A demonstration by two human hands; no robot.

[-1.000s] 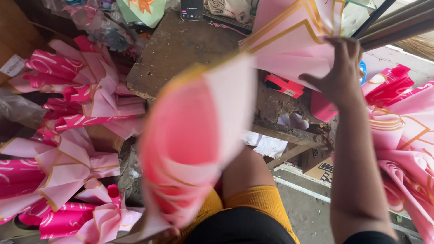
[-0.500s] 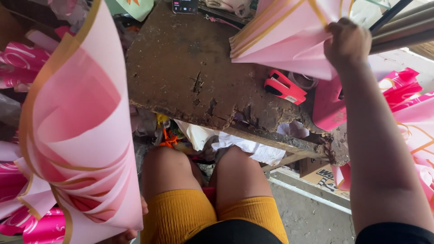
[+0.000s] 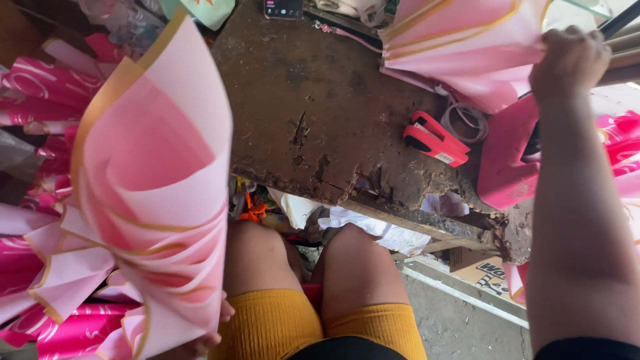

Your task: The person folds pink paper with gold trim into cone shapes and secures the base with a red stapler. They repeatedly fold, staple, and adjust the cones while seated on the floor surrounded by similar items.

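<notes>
Head view: our left hand [image 3: 203, 337] pinches the pink paper cone [image 3: 150, 200] at its base beside our knee; our right hand [image 3: 570, 60] clutches pink sheets [image 3: 467, 43] above the worn table [image 3: 320, 113]. Light, crease-prone paper, probably best held at the base.

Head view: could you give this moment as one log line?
left hand: holds pink cone | right hand: grips pink sheets | table: red stapler

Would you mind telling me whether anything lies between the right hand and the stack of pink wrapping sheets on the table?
Nothing visible does. The right hand already grips the edge of the pink wrapping sheets at the far side of the wooden table. The red stapler lies nearer, below the stack and apart from the hand.
</notes>
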